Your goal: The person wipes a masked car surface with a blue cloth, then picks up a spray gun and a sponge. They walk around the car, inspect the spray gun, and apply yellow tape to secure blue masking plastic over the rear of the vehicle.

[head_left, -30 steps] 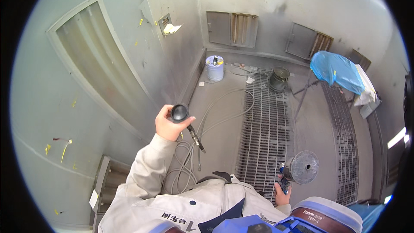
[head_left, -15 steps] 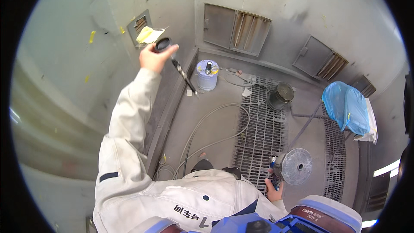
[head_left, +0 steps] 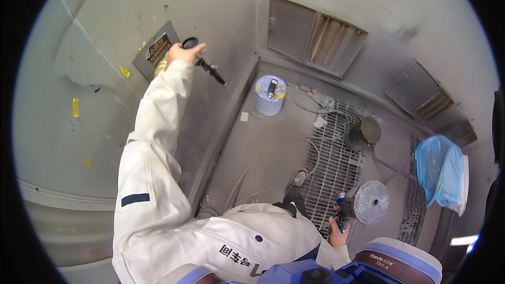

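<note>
left hand [head_left: 181, 54]: i see the fingers curled firmly around a black cup [head_left: 190, 42], up by the left wall; a slim dark tool [head_left: 211, 71] juts out beside it, pointing toward the floor.
right hand [head_left: 337, 234]: i have it wrapped about the handle of a black and blue spray gun [head_left: 343, 216], low in my view and over the floor grate [head_left: 336, 160].
wall plate [head_left: 157, 50]: orange-toned characters on a dark panel, which i see only in part behind the left hand.
jacket print [head_left: 238, 256]: dark characters across the chest of the white jacket [head_left: 215, 234].
filter cartridge [head_left: 381, 265]: pale lettering on a maroon face, at the lower right.
metal cup [head_left: 364, 198]: grey, joined to the spray gun, its round end toward me; contents hidden.
pale blue bucket [head_left: 269, 105]: top covered, a dark can [head_left: 272, 88] lying on it; the can's print is too small for me.
dark bucket [head_left: 363, 134]: on the floor grate; i can't tell what is inside.
</note>
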`<action>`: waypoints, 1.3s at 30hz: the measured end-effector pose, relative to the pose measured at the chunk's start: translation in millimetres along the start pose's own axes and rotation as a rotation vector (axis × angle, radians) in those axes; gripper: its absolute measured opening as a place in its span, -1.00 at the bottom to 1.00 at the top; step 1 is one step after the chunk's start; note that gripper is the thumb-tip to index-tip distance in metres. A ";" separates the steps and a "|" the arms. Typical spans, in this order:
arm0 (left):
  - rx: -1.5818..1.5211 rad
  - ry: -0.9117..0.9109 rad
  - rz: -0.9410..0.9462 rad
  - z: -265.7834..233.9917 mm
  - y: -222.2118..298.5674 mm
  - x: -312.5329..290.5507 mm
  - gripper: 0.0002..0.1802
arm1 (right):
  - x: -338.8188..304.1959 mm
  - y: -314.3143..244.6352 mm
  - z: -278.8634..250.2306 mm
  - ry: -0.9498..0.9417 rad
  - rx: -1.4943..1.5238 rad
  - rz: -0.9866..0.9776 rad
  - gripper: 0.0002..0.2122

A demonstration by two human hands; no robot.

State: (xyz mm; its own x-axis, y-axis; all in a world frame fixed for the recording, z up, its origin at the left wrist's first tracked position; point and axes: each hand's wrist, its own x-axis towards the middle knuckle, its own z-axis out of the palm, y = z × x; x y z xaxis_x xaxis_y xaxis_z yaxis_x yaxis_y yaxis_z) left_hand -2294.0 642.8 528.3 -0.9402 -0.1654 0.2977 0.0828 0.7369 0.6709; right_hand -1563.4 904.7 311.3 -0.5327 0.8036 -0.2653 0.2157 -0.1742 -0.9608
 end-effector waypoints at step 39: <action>0.867 -0.029 0.553 -87.1 10.2 -13.8 -0.44 | 395.4 -89.2 209.0 -1.344 -0.429 -0.371 -0.68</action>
State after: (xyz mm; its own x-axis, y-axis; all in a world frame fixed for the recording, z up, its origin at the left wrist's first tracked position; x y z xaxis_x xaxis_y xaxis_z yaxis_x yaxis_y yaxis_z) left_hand -2251.4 595.5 590.3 -0.8516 0.3482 0.3918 0.2502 0.9269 -0.2798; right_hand -1964.3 1119.1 275.3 -0.9065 -0.4056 -0.1172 -0.0077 0.2935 -0.9559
